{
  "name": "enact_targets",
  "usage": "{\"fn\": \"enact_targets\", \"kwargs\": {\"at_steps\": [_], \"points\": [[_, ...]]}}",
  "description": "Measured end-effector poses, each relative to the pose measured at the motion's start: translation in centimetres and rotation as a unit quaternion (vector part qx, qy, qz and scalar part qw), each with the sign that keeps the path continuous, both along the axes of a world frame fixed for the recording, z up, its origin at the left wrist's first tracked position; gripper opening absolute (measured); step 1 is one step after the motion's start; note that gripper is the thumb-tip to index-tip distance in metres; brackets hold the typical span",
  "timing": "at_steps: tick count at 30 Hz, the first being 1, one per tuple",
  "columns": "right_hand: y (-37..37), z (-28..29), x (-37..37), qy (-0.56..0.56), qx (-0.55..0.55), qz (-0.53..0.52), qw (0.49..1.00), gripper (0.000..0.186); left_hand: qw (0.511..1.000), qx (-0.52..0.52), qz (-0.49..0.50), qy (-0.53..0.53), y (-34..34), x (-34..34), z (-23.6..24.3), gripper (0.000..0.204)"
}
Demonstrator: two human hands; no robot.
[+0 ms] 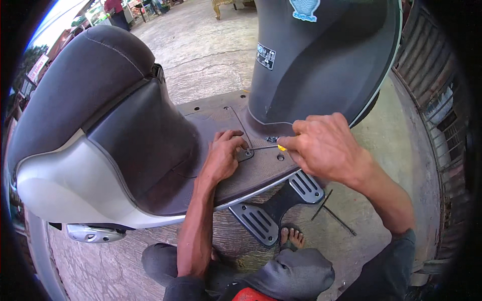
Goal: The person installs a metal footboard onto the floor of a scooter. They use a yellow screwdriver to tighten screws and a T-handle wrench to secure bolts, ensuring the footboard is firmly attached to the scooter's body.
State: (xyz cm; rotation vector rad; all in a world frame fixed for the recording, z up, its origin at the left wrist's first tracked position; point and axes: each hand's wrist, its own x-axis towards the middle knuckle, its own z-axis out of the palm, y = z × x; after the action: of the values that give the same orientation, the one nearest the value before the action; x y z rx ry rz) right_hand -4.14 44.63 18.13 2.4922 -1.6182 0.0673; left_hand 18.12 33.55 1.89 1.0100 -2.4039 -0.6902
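Observation:
My right hand point(329, 146) is wrapped round the yellow handle of a screwdriver point(264, 147), most of which the fingers hide. Its thin shaft points left, nearly level, over the scooter's dark floorboard point(226, 188). At the shaft's tip, the curled fingers of my left hand point(223, 154) are drawn together beside a hole at the corner of the floor panel point(213, 120). Whether they pinch the tip or a small part cannot be seen. A small dark bundle point(272, 139) lies just behind the shaft, and an open hole point(280, 157) shows in front of it.
The scooter's seat point(90, 65) rises at left, its front shield point(321, 65) at right. A black footrest mat with metal plates point(256, 224) lies below the floorboard's near edge. A T-handle wrench point(339, 219) rests on the concrete by my bare foot point(293, 237). A corrugated fence point(427, 65) stands at right.

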Motion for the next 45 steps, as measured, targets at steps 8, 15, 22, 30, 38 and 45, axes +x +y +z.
{"fn": "enact_targets", "kwargs": {"at_steps": [8, 15, 22, 30, 38, 45], "points": [[-2.4, 0.5, 0.6, 0.069, 0.039, 0.024, 0.997, 0.026, 0.999, 0.02, 0.012, -0.043, 0.3, -0.2, -0.7, 0.035], [-2.7, 0.4, 1.4, 0.087, 0.053, 0.03, 0.994, 0.026, 0.999, 0.037, 0.01, -0.038, 0.0, -0.1, -1.0, 0.031], [-2.8, 0.1, 1.0, 0.094, 0.07, 0.061, 0.991, 0.024, 0.976, 0.199, 0.032, 0.082, 0.4, 0.6, 1.2, 0.054], [-2.3, -0.7, 0.9, 0.077, 0.061, 0.113, 0.989, 0.026, 0.976, 0.097, 0.146, -0.129, 0.9, 0.3, 0.1, 0.059], [-5.1, 0.9, -0.3, 0.187, 0.107, 0.225, 0.95, 0.031, 0.98, 0.092, 0.136, -0.11, 0.8, -0.1, -0.5, 0.058], [-4.1, 0.3, -1.4, 0.089, 0.141, 0.086, 0.982, 0.037, 0.989, 0.076, 0.079, -0.098, 0.6, -0.7, 0.7, 0.037]]}}
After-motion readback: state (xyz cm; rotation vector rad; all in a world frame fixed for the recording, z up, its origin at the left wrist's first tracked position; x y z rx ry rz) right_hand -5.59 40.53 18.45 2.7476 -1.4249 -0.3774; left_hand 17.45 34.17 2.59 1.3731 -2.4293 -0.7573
